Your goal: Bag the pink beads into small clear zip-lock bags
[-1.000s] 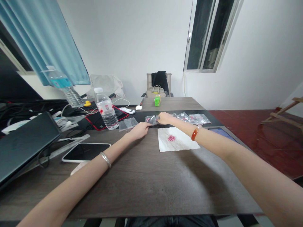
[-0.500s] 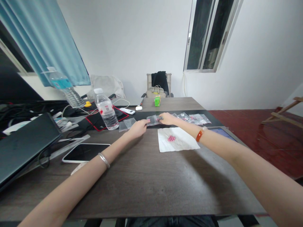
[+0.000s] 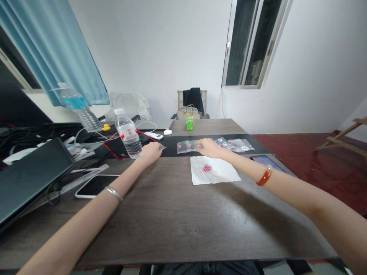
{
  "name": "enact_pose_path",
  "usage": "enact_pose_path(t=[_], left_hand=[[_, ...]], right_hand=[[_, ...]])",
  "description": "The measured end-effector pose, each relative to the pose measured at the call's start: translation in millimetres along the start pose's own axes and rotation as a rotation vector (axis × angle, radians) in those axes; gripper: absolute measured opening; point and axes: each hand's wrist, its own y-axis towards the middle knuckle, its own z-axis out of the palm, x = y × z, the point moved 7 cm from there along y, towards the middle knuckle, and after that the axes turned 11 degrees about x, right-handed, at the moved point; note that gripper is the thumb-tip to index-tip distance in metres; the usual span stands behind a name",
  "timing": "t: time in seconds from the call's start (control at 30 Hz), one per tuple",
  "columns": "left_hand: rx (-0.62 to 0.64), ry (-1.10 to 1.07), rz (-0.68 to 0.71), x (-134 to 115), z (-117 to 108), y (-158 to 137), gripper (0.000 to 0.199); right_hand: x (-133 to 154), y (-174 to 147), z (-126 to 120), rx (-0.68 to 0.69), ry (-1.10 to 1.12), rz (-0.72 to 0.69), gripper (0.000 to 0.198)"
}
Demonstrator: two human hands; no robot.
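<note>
My left hand (image 3: 151,152) is closed beside the water bottle. The corner of a small clear plastic bag (image 3: 163,147) sticks out past its fingertips; the rest lies hidden under the hand. My right hand (image 3: 208,148) has its fingers curled down onto a small clear bag with pink beads (image 3: 191,146), in a row of similar bags. Left of that one lies another beaded bag (image 3: 182,147). More filled bags (image 3: 242,145) spread out to the right. Just below the right hand is a white paper napkin (image 3: 216,175) bearing a cluster of pink beads (image 3: 207,168).
A labelled water bottle (image 3: 128,133) stands close to the left hand. A white-framed tablet (image 3: 96,186) lies under the left forearm, near a dark laptop (image 3: 31,179). A phone-like screen (image 3: 268,161) is below the right wrist. A green box (image 3: 190,123) stands farther back.
My left hand has left the beaded bag and moved left onto the clear bags near the bottle. My right hand has shifted slightly right; the beaded bag now lies flat in the row.
</note>
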Motion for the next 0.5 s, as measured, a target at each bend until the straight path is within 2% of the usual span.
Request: enact_pose_path(t=[0.1, 0.2, 0.3, 0.37, 0.5], left_hand=[[-0.077, -0.063, 0.025, -17.1, -15.4, -11.2, 0.019], [-0.173, -0.145, 0.143, -50.5, -32.3, -27.5, 0.021], [-0.228, -0.221, 0.320, -93.9, -45.4, -45.7, 0.021], [-0.265, -0.199, 0.414, -120.6, -52.0, -56.9, 0.023], [-0.303, -0.117, 0.514, -153.2, -56.4, -70.9, 0.037]], right_hand=[[10.4, -14.9, -9.2, -0.099, 0.081, -0.068, 0.024], [21.7, -26.8, -18.4, -0.161, 0.199, -0.114, 0.030], [33.0, -31.9, -25.3, -0.173, 0.308, -0.180, 0.042], [36.8, -31.9, -27.8, -0.162, 0.386, -0.231, 0.044], [33.1, -31.4, -28.4, -0.145, 0.459, -0.285, 0.040]])
